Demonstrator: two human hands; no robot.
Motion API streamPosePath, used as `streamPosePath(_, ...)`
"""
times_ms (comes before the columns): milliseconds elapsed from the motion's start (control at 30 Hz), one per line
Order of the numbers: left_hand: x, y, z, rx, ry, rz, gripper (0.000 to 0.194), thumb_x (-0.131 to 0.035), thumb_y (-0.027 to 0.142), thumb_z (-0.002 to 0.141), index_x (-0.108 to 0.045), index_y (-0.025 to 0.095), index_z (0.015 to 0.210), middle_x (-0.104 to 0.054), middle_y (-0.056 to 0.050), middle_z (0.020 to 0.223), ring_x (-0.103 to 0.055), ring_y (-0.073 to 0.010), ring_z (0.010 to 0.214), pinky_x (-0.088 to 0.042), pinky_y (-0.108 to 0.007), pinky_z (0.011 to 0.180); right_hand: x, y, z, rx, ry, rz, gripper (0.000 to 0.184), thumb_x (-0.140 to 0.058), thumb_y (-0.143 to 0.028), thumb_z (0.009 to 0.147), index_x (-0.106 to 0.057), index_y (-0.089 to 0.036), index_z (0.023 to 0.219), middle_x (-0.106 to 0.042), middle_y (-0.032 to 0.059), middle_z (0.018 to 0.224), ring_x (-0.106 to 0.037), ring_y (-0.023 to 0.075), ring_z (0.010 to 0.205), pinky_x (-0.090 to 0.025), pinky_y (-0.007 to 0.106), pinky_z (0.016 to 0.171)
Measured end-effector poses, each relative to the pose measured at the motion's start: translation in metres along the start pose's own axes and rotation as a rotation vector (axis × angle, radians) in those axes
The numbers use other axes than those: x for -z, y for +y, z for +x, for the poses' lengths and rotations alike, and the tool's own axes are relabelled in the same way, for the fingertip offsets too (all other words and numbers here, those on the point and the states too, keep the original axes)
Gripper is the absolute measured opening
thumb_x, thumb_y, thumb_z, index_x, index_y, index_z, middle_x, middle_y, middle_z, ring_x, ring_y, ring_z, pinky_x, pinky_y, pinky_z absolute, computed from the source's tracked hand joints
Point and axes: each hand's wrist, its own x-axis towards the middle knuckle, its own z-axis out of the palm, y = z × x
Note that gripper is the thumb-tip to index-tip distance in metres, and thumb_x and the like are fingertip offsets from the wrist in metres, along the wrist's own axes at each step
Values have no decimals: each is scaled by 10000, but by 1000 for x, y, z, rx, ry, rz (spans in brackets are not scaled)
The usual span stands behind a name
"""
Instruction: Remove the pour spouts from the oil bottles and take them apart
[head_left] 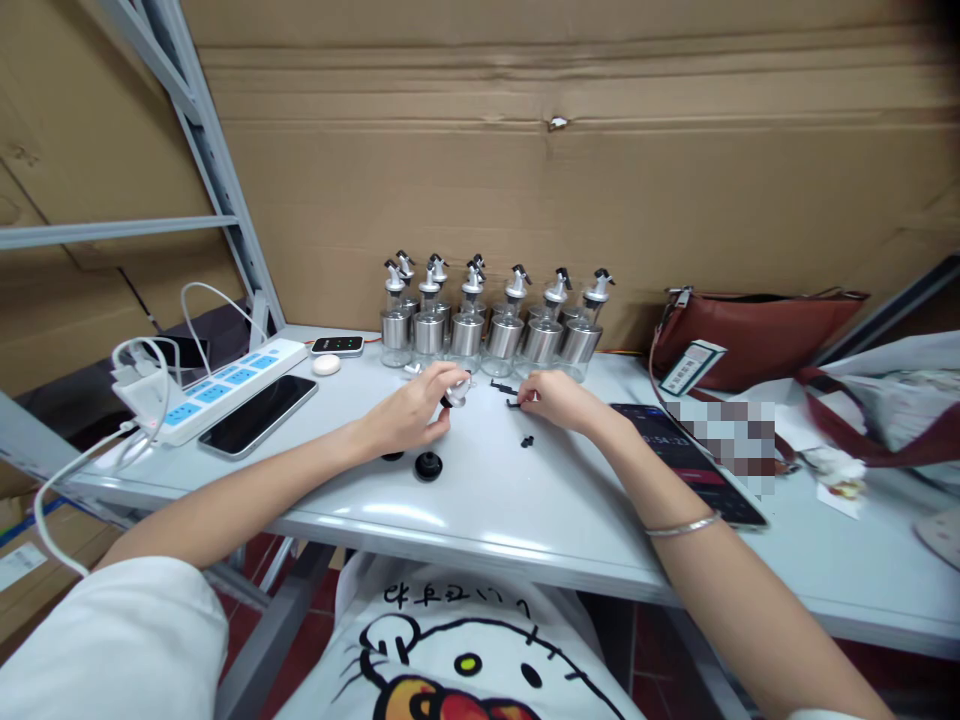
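Observation:
My left hand [412, 408] is closed around a silver-and-black pourer top [456, 398], held just above the table. My right hand [559, 400] pinches one end of a small black lever [514, 404] at the tabletop. Beside those fingertips lies another thin black lever [501, 386]. Small black bits [527, 441] rest nearer to me. Below my left hand sits a round black stopper [428, 466], and a second black round piece [392, 457] is mostly hidden by my wrist. Behind both hands stand several glass-and-steel oil bottles [467, 335] with pourer tops fitted.
On the left are a power strip [225, 385] with cables, a phone [259, 415], a white round case [326, 365] and a small black device [337, 345]. A tablet [690, 465] showing a timer lies under my right forearm. A brown bag [757, 335] stands at back right.

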Motion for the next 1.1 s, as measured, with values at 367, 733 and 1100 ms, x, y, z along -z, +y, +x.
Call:
streamPosePath(367,-1,0,-1,67,3,88,716,-449,29,708,-183,191,1352,-572,-69,1028,-533,-195,907,-433,-364,854,16,-55,-6,1,23,1136,259,-703,-362,659,-652,-160,812,-611,-13,685,-505,103,622,-389,270,646)
streamPosePath(733,-3,0,0,-16,29,114,755,-442,37,735,-119,201,1398,-556,-59,1013,-514,-190,907,-441,-356,852,11,-65,-7,-55,-61,1267,241,-739,-342,640,-664,-160,780,-589,-19,679,-456,95,619,-339,281,653)
streamPosePath(1100,-1,4,0,-52,14,143,562,-442,112,784,-289,151,1323,-542,-102,1056,-518,-214,960,-451,-361,845,11,-71,-10,6,-178,1425,266,-744,-327,647,-652,-158,830,-565,-30,670,-405,76,581,-306,274,619)
